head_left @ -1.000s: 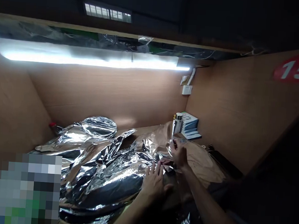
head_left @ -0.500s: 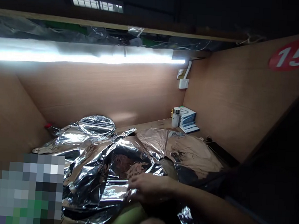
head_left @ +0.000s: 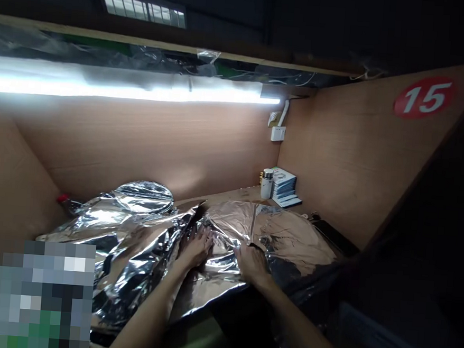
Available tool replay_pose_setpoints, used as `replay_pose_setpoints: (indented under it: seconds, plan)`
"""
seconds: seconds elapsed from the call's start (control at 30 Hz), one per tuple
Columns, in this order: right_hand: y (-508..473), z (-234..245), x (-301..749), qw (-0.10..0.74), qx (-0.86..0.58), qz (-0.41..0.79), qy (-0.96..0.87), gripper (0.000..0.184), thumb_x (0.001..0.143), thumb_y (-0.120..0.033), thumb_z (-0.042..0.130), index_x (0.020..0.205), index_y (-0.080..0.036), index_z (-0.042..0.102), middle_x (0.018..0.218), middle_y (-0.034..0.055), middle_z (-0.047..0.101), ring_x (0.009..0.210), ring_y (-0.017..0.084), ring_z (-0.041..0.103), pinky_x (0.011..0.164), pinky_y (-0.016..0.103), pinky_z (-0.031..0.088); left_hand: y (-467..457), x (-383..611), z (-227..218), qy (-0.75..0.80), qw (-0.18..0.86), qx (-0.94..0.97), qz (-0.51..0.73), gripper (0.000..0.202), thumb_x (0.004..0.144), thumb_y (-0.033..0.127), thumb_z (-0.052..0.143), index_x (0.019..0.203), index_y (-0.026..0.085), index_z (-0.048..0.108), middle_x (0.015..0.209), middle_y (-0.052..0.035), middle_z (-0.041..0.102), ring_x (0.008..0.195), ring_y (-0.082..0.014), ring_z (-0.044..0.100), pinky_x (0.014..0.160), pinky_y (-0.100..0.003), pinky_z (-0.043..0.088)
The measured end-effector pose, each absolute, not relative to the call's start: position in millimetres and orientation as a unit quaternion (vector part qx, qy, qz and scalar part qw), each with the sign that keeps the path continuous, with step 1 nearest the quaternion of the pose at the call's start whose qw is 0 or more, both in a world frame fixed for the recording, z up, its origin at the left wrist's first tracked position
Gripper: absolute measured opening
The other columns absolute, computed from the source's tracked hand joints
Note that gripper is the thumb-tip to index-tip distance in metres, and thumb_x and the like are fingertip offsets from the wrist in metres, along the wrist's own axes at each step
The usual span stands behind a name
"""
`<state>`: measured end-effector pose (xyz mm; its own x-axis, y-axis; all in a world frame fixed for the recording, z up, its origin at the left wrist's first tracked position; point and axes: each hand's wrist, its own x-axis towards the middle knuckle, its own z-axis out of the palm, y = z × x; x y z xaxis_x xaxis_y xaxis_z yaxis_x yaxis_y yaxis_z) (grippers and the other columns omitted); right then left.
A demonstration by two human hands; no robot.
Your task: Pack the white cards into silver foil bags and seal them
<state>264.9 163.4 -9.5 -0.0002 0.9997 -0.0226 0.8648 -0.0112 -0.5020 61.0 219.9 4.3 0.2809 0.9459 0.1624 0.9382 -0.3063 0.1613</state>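
Observation:
Shiny silver foil lies in crumpled layers over the table in front of me. My left hand rests on the foil near the middle, fingers stretched out and slightly spread. To its right, my right hand is closed at a fold of the foil, beside a dark gap in it; its fingertips are partly hidden. A smoother, rounded foil piece spreads out to the right. At the back left lies a round foil piece on top of the other foil.
A bottle with a silver lid stands by a stack of booklets in the back right corner. A red-capped bottle is at the left. Wooden panels enclose the table under a bright tube light. The lower left is pixelated.
Both hands have moved forward onto the foil; the left has come up from the bottom edge and lies flat. The right has moved up to the fold. The view has shifted slightly right.

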Motion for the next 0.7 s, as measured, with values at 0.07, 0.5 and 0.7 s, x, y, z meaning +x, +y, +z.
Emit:
replay_pose_setpoints:
  seconds: [0.07, 0.5, 0.7]
  plan:
    - [177.0, -3.5, 268.4, 0.186, -0.656, 0.250, -0.687, 0.030, 0.094, -0.041, 0.062, 0.100, -0.014, 0.075, 0.097, 0.0174, 0.078, 0.092, 0.032, 0.074, 0.078, 0.036, 0.051, 211.9, 54.0, 5.2, 0.583, 0.024, 0.805, 0.106, 0.041, 0.101, 0.029, 0.048, 0.137, 0.022, 0.064, 0.162, -0.0125, 0.047, 0.152, -0.0297, 0.040, 0.124, -0.052, 0.030]
    - [286.3, 179.9, 195.6, 0.442, -0.338, 0.519, -0.649, 0.013, 0.080, -0.014, 0.068, 0.069, -0.015, 0.060, 0.059, -0.0022, 0.058, 0.053, 0.009, 0.052, 0.051, 0.020, 0.043, 48.0, -16.9, 10.5, 0.392, -0.175, 0.826, 0.365, 0.060, 0.094, 0.020, 0.058, 0.152, 0.034, 0.049, 0.157, -0.0058, 0.055, 0.148, -0.0292, 0.047, 0.123, -0.052, 0.038]
    - [279.5, 229.4, 297.0, 0.465, -0.304, 0.507, -0.658, 0.018, 0.081, -0.023, 0.081, 0.084, -0.010, 0.069, 0.068, 0.0005, 0.065, 0.054, 0.009, 0.056, 0.049, 0.018, 0.041, 101.8, -28.9, 4.8, 0.625, 0.044, 0.675, 0.389, 0.054, 0.081, 0.052, 0.068, 0.129, 0.027, 0.071, 0.144, -0.0108, 0.067, 0.145, -0.0389, 0.048, 0.123, -0.053, 0.036]
